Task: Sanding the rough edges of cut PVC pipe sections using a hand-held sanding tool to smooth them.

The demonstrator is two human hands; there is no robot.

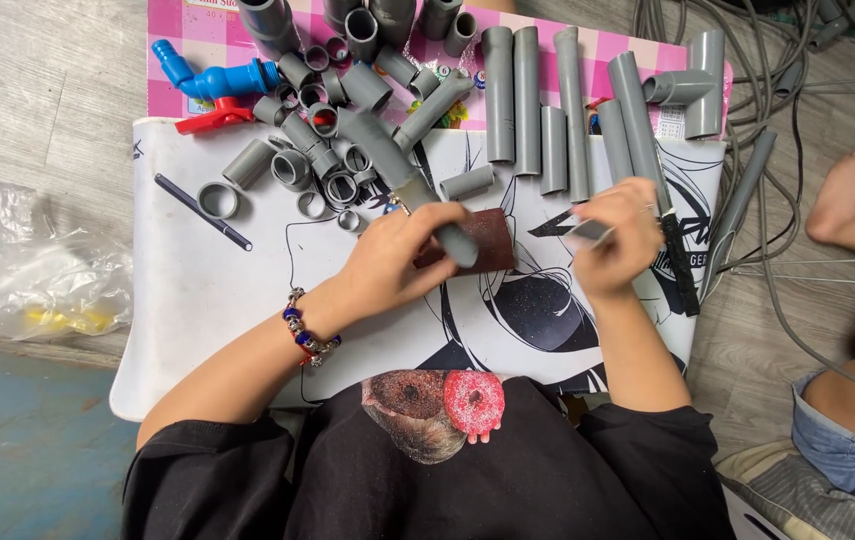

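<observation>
My left hand (393, 258) grips a long grey plastic pipe (388, 155) that slants from the pile down to the mat's middle, with a dark red-brown sheet of sandpaper (493, 240) wrapped at its lower end. My right hand (618, 235) is closed around a small grey flat piece (588, 233) just right of the sandpaper. A beaded bracelet (306, 332) sits on my left wrist. Both hands hover over a white mat (208, 300) printed with a black drawing.
Several grey pipe lengths (528, 100) and short couplings (293, 165) lie at the mat's top. A blue valve with a red handle (213, 85) rests at upper left, a black pen (203, 212) below it. A clear bag (48, 275) lies left. Another person's foot (853, 200) and cables are right.
</observation>
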